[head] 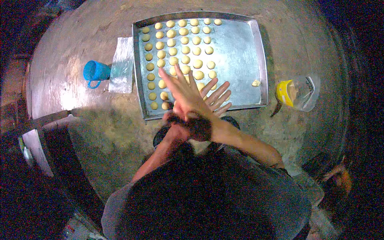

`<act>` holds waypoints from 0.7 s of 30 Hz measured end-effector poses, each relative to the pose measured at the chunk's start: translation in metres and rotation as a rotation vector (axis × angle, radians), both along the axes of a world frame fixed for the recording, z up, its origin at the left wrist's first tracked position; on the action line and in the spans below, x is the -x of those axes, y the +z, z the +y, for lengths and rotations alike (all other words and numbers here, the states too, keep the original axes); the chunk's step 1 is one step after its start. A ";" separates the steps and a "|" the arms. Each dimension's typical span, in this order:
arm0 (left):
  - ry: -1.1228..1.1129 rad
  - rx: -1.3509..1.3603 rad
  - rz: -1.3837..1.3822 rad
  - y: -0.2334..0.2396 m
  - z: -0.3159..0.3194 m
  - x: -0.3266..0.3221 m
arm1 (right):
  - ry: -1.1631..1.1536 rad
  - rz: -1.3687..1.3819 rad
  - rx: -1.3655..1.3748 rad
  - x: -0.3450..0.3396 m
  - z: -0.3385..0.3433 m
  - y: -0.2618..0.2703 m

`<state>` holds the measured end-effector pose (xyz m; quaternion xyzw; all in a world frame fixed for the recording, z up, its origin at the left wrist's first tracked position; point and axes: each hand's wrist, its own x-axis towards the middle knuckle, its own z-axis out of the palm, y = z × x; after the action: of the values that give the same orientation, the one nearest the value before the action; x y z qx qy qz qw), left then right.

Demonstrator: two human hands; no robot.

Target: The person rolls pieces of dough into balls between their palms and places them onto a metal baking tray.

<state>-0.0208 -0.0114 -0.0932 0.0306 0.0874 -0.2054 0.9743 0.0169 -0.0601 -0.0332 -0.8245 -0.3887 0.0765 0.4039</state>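
My right hand lies palm down across my left hand, fingers outstretched and spread. The left hand is turned palm up underneath, and its fingers stick out to the right. The palms meet, so whatever may be between them is hidden. Both hands hover over the near edge of a shallow metal baking tray. Rows of small round pale dough balls fill the tray's left and middle parts; my hands cover some of them. One irregular dough lump sits near the tray's right wall.
A blue plastic mug rests on its side at the left, by a clear plastic sheet beside the tray. To the right lies a transparent plastic package with a yellow part. The worn floor surrounds the tray.
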 end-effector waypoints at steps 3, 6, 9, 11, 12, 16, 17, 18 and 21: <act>0.071 0.061 -0.108 0.029 0.018 0.005 | -0.024 0.184 -0.273 -0.021 -0.001 0.019; 0.058 -0.030 -0.089 0.022 0.017 0.004 | -0.078 -0.018 -0.271 -0.044 -0.010 0.012; 0.061 0.070 0.009 0.007 0.011 -0.002 | -0.045 -0.131 -0.008 -0.034 0.003 -0.013; 0.132 0.502 0.045 0.003 0.009 -0.009 | 0.006 -0.212 0.166 -0.005 0.020 -0.017; 0.171 0.472 -0.011 -0.029 0.014 -0.008 | 0.040 -0.235 0.161 0.022 0.026 -0.021; 0.332 -0.227 0.058 0.005 0.022 -0.008 | -0.061 -0.205 0.231 0.022 0.001 -0.036; 0.321 -0.124 -0.048 0.006 0.023 -0.005 | -0.118 -0.167 0.296 0.013 -0.003 -0.030; 0.307 -0.020 -0.154 0.006 0.024 -0.003 | -0.282 -0.030 0.279 0.002 0.007 -0.025; 0.218 0.268 -0.380 -0.020 0.006 -0.006 | -0.247 -0.089 0.228 0.001 0.024 -0.012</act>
<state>-0.0143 -0.0052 -0.1134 -0.0702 -0.1227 -0.0997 0.9849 0.0163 -0.0362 -0.0451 -0.9090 -0.2909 0.0331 0.2966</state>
